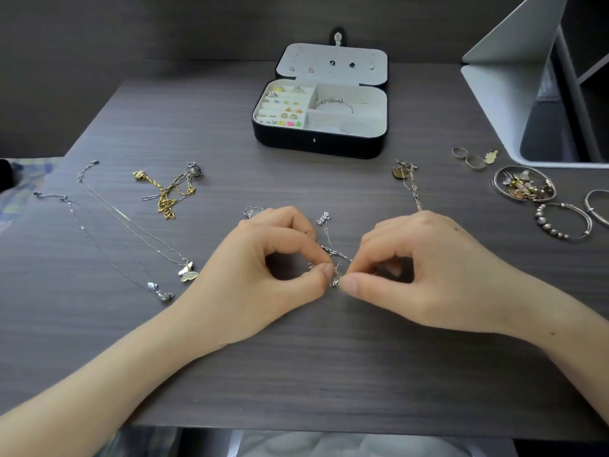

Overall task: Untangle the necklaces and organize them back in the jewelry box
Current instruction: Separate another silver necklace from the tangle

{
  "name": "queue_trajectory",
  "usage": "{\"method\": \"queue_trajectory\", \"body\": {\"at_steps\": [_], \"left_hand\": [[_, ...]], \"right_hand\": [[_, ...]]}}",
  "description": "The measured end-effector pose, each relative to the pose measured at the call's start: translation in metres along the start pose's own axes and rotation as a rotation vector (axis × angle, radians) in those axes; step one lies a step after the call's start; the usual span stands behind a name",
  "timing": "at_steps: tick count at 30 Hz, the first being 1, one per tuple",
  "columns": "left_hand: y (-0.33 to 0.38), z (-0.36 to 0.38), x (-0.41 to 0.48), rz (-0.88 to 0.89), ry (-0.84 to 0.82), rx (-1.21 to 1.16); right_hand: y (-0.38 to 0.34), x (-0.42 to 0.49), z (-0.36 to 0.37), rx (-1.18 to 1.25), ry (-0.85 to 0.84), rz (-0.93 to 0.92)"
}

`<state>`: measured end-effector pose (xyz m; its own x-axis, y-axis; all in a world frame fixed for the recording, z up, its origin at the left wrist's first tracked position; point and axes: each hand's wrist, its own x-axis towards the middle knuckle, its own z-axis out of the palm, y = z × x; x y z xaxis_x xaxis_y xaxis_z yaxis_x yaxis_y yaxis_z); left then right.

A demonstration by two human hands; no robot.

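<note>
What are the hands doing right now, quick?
Left hand: closed, thumb and forefinger pinching the tangled silver chain.
Right hand: closed, pinching the same chain at the knot.

My left hand (260,265) and right hand (428,272) are bare, and so are my left forearm (115,374) and right forearm (566,328), as far as the edges of the view. The left thumbnail (328,270) and right thumbnail (350,285) are short and plain. A small dark mole (455,229) sits on the back of my right hand, and a second mole (552,333) marks the right forearm near the wrist. At the bottom, pale creased cloth (329,443) shows; whether I wear it I cannot tell.
</note>
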<state>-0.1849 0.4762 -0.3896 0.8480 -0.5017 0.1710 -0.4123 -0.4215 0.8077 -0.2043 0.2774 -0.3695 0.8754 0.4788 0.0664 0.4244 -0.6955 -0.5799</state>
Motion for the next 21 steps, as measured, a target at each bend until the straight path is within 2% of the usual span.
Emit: {"method": "queue_trajectory", "body": {"at_steps": [4, 8, 16, 21], "left_hand": [[0.001, 0.0, -0.001, 0.04, 0.012, 0.036], [0.002, 0.002, -0.001, 0.075, 0.032, 0.096], [0.001, 0.007, 0.0, 0.196, 0.063, 0.315], [0.002, 0.005, 0.0, 0.148, 0.045, 0.263]], "right_hand": [[0.0, 0.002, -0.002, 0.124, 0.034, 0.08], [-0.001, 0.001, -0.001, 0.167, 0.04, 0.084], [-0.004, 0.001, 0.005, -0.132, 0.155, -0.094], [-0.001, 0.002, 0.007, -0.25, 0.191, -0.23]]}}
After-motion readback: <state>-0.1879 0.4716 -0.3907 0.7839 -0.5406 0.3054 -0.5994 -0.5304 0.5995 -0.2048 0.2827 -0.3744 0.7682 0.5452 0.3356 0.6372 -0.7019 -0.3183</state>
